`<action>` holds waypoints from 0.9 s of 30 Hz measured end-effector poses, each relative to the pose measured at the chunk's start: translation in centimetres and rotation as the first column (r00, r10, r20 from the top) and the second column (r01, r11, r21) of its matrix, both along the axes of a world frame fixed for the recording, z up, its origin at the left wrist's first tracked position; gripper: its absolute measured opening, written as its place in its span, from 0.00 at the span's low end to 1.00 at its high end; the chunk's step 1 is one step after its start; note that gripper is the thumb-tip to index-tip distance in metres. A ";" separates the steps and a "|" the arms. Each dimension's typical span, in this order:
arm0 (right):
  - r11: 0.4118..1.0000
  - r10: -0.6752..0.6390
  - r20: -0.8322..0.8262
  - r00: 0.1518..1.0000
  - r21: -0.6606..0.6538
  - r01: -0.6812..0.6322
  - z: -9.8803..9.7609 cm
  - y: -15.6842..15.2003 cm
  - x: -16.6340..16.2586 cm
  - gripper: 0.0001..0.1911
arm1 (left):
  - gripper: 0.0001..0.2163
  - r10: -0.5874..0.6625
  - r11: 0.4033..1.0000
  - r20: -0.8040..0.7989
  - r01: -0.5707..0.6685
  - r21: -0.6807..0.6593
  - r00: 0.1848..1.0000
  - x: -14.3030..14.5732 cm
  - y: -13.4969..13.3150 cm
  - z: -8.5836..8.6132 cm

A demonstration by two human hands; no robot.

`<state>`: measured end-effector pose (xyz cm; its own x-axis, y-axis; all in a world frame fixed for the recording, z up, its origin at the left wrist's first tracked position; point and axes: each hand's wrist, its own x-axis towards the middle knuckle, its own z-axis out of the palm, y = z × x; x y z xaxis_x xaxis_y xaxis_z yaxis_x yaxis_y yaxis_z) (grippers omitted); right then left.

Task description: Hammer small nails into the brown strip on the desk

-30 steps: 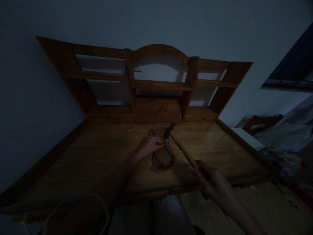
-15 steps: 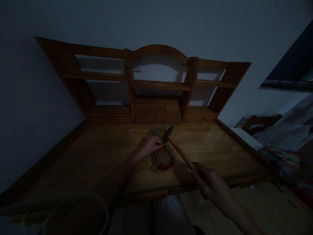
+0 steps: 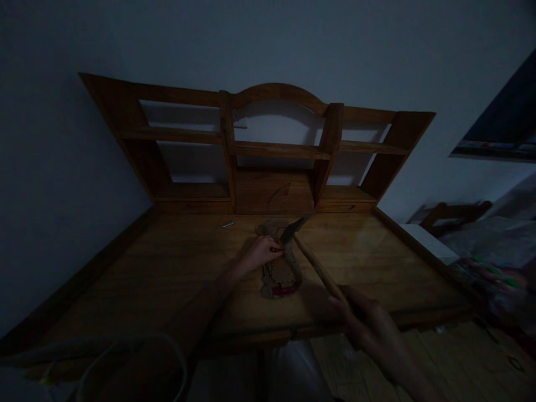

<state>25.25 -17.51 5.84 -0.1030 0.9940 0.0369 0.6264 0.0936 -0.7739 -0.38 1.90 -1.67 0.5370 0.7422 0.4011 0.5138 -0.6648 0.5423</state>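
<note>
- Wood everywhere in a dim room: a bench (image 3: 167, 279) runs across the view, its front edge nearest the person.
- A pale cord (image 3: 125, 352) loops at the lower left, in front of the bench edge.
- The right hand (image 3: 364, 324) is closed round the lower end of a wooden handle (image 3: 320, 271), over the front edge of the bench.
- The handle slants up and left from that hand to a dark blade (image 3: 293, 229), which is tilted above the far end of a rough brown slab (image 3: 281, 271).
- The slab lies flat on the bench near its middle, with a red patch at its near end; what it is made of cannot be told in this light.
- The left hand (image 3: 263, 251) rests on the left side of the slab, fingers curled together and pinching it just beside the blade.
- A small pale object (image 3: 228, 224) lies on the bench farther back, to the left, apart from the slab.
- A wooden shelf unit (image 3: 276, 148) with an arched top stands at the back of the bench against a pale wall (image 3: 268, 39).
</note>
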 end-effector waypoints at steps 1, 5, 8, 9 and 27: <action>1.000 -0.019 -0.042 0.999 0.003 0.019 0.0 0.0 0.1 0.19 | 0.07 -0.014 1.000 0.006 0.014 -0.003 1.000 0.0 0.0 0.0; 0.995 -0.089 -0.203 0.975 0.024 0.095 -0.6 1.0 1.1 0.19 | 0.09 -0.045 0.998 0.071 0.049 -0.050 0.996 -0.1 -0.2 0.4; 0.983 -0.182 -0.317 0.931 -0.029 0.183 -2.3 2.8 2.4 0.21 | 0.11 -0.031 0.992 0.136 0.047 -0.118 0.990 0.0 -0.4 0.8; 0.977 -0.212 -0.357 0.909 -0.049 0.209 -2.9 3.4 2.9 0.22 | 0.12 -0.018 0.990 0.155 0.039 -0.134 0.988 0.0 -0.5 0.9; 0.949 -0.314 -0.548 0.775 -0.182 0.256 -6.2 6.4 3.9 0.21 | 0.16 0.155 0.985 0.346 -0.173 0.020 0.925 -0.4 -1.9 3.3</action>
<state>29.18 -11.13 -0.31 0.1955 0.9761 -0.0947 0.0627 -0.1089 -0.9921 -0.75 0.00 1.63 0.2333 0.7829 0.5767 0.4070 -0.6173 0.6733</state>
